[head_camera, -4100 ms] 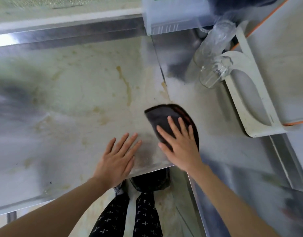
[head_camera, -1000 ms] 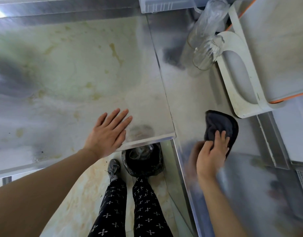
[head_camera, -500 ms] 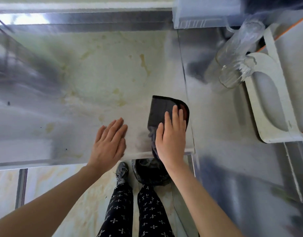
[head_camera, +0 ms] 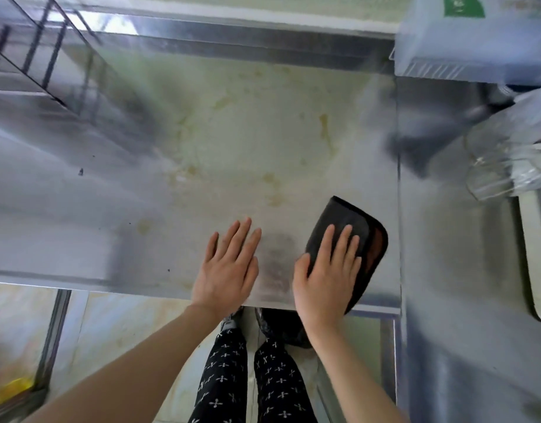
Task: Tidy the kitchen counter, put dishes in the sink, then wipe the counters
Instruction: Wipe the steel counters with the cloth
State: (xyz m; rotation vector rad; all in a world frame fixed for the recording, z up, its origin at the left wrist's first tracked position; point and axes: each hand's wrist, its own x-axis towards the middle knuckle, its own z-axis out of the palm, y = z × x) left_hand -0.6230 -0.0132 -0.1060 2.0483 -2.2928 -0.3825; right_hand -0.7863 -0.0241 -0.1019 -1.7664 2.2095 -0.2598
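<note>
Hands lie flat near the bench (head_camera: 202,166) front edge: right hand (head_camera: 325,279) presses a dark cloth (head_camera: 359,236) with straight fingers; left hand (head_camera: 228,268) rests open, empty, just beside.

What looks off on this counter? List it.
Yellow-brown stains streak the counter beyond the cloth, looking unwiped; a dark speck sits far left. Nothing looks spilled or broken.

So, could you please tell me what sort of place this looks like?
Most likely a kitchen, perhaps a commercial one. There is a stained stainless-steel counter, clear glasses off to the right, and a right hand pressing a dark cloth flat on it.
</note>
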